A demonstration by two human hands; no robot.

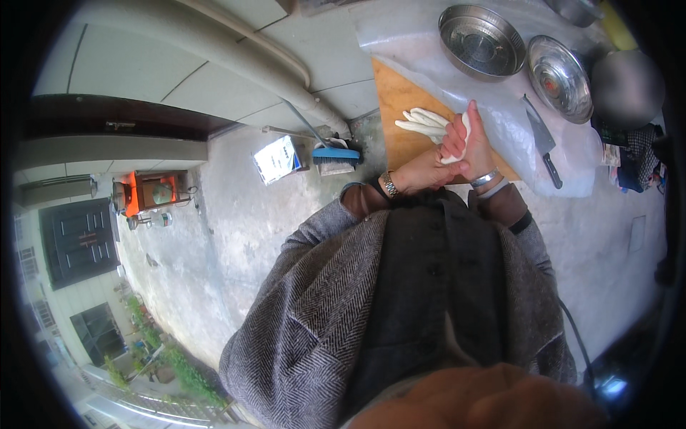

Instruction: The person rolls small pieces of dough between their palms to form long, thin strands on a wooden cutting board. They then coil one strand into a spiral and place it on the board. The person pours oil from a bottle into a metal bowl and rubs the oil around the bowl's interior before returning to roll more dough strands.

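Note:
My left hand (420,171), with a metal watch at the wrist, is closed against my right hand (483,146), which wears a silver bangle. Pressed between them is a soft white piece of dough (466,136), partly hidden by curled fingers. The right thumb points up and away from me. Just beyond my left hand, several long white dough strips (427,123) lie side by side on a wooden board (394,89). To the right, a kitchen knife (541,136) with a dark handle rests on clear plastic sheeting (500,107).
A round steel pan (481,41) and a shiny steel dish (559,79) stand on the sheeting at the far right. Left of the board, a blue broom (336,154) and a white-and-blue box (277,159) are on the concrete floor. An orange cabinet (131,193) stands farther left.

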